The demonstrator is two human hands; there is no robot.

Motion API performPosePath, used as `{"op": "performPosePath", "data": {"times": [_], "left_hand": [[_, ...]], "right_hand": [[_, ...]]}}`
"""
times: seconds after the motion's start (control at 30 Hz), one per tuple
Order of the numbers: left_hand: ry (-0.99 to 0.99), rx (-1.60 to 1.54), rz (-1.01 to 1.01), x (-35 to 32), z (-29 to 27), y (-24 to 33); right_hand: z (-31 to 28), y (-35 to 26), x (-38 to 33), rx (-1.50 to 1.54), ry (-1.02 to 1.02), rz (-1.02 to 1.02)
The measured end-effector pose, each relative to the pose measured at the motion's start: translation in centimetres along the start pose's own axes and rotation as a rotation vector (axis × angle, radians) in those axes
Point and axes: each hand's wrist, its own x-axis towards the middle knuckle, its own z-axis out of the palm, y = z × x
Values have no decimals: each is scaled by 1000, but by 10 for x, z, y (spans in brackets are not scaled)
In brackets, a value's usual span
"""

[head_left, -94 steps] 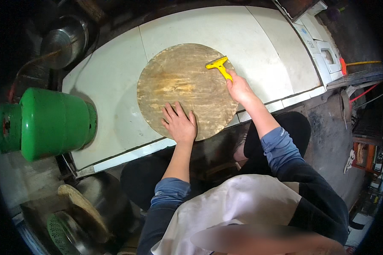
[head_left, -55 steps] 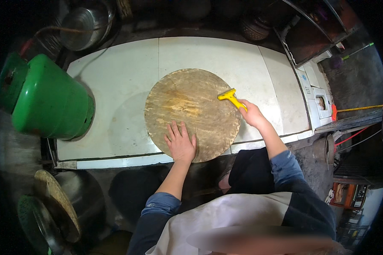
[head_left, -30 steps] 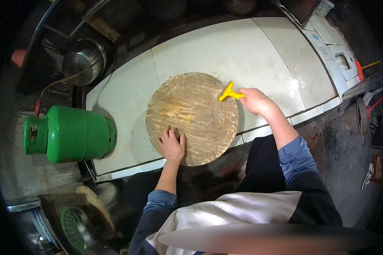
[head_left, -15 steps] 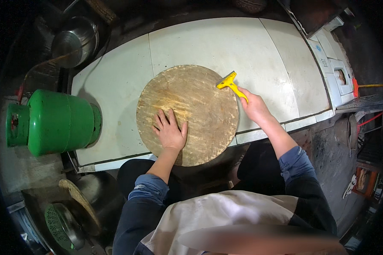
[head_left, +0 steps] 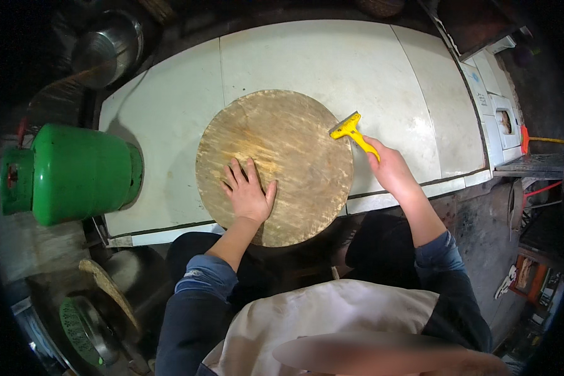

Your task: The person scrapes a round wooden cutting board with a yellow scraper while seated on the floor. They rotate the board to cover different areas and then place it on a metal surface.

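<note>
scraper (head_left: 352, 130) by board (head_left: 297, 150), metal pot (head_left: 118, 41), contents unclear

The scraper (head_left: 355, 133) has shifted outward: about three seconds ago its head lay mostly within the board (head_left: 304, 169), near the upper right rim; now it sits across that rim, its far end beyond the board. The right hand (head_left: 390, 168), whose fingertips then overlapped the board, is now wholly past its right side, and the right sleeve (head_left: 442, 254) lies further right of it. The left hand (head_left: 249, 199) has moved from the board's lower edge further in and leftward; its fingers, bent a second ago, now spread flatter. The left sleeve (head_left: 207, 276) has swung out to the board's lower left.
</note>
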Motion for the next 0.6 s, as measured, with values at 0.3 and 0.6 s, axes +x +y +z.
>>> {"op": "performPosePath", "data": {"times": [0.3,0.6], "left_hand": [[4,13,34,1,3,6],[14,22,71,1,3,6]], "right_hand": [[-3,6,-7,41,-13,29],[1,-2,-2,29,-72,39]]}}
